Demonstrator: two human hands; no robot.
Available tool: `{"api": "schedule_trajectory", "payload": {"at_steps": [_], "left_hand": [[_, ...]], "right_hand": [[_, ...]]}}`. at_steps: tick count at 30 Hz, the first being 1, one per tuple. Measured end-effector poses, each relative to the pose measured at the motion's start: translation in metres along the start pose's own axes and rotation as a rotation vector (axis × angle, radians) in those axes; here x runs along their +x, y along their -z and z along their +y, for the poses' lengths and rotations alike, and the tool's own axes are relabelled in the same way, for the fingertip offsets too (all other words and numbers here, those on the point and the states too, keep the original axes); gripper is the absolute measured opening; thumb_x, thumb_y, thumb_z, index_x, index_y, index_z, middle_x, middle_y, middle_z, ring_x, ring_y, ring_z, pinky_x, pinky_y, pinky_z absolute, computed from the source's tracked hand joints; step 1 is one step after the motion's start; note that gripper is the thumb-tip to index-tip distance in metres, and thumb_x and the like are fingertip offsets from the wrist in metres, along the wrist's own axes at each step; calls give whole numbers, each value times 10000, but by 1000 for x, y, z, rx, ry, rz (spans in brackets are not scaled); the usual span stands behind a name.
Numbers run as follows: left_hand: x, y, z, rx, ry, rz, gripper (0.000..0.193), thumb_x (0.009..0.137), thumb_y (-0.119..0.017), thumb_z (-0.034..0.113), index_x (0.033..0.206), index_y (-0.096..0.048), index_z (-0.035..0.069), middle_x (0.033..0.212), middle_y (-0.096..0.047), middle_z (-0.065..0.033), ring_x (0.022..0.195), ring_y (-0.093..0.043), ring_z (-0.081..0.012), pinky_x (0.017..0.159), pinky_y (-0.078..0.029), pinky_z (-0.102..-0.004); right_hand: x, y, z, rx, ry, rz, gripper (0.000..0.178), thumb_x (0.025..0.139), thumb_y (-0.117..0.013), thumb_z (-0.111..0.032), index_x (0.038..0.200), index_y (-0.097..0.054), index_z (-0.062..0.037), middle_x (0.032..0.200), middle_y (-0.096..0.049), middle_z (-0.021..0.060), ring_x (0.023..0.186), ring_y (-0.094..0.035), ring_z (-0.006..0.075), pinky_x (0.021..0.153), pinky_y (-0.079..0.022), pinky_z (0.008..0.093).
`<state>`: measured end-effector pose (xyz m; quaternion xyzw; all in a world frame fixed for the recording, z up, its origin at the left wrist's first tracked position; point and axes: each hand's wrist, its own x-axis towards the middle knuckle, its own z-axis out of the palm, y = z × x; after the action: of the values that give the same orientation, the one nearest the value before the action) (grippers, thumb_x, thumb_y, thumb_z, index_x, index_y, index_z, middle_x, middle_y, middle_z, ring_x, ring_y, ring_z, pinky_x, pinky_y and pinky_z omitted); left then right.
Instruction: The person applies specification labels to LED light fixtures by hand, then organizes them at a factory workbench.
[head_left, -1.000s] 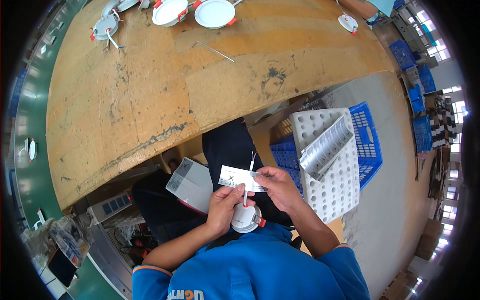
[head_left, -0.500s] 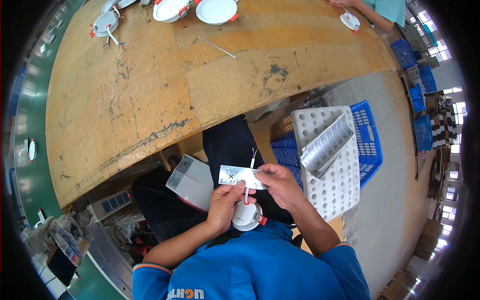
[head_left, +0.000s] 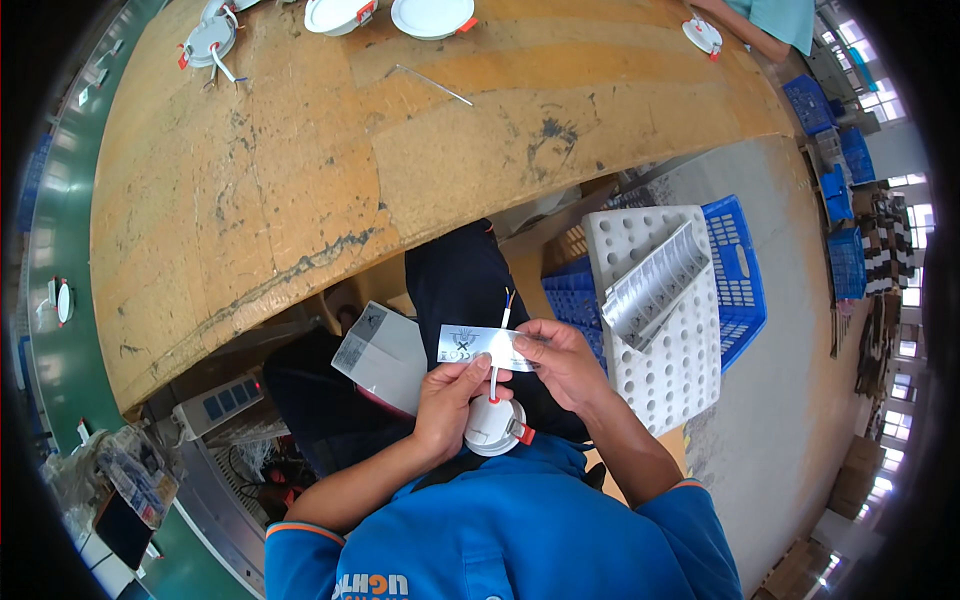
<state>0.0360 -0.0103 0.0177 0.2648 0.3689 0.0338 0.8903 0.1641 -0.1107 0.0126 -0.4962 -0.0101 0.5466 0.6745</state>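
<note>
Left hand [head_left: 445, 408]: below the silver label [head_left: 462, 343], thumb and fingers pinching its lower edge; whether they also grip the cable cannot be told. White round lamp [head_left: 490, 430]: below the label, its cable [head_left: 506, 318] passing behind and emerging above. Right hand [head_left: 568, 370]: pinching the label's right end. Perforated white board [head_left: 655, 385]: right of the label. Against one second ago, both grips are unchanged; the label remains unwrapped, so the work appears at the same stage.
</note>
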Motion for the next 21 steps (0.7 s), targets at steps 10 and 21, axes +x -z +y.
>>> {"api": "schedule_trajectory", "payload": {"at_steps": [10, 21], "left_hand": [[1, 0, 0, 27, -15, 13, 224, 843, -523, 214, 891, -588, 6, 784, -616, -107, 622, -598, -148, 583, -496, -271], [0, -2, 4, 38, -14, 11, 207, 846, -518, 197, 897, -584, 8, 774, -616, -104, 622, -598, -149, 588, -498, -272]], "right_hand": [[1, 0, 1, 0, 4, -2, 145, 787, -595, -96, 901, -557, -14, 814, -552, 19, 737, -507, 67, 658, -403, 196], [1, -2, -3, -8, -4, 2, 155, 781, -604, -111, 894, -557, -15, 807, -555, 15, 738, -506, 62, 659, -404, 194]]}}
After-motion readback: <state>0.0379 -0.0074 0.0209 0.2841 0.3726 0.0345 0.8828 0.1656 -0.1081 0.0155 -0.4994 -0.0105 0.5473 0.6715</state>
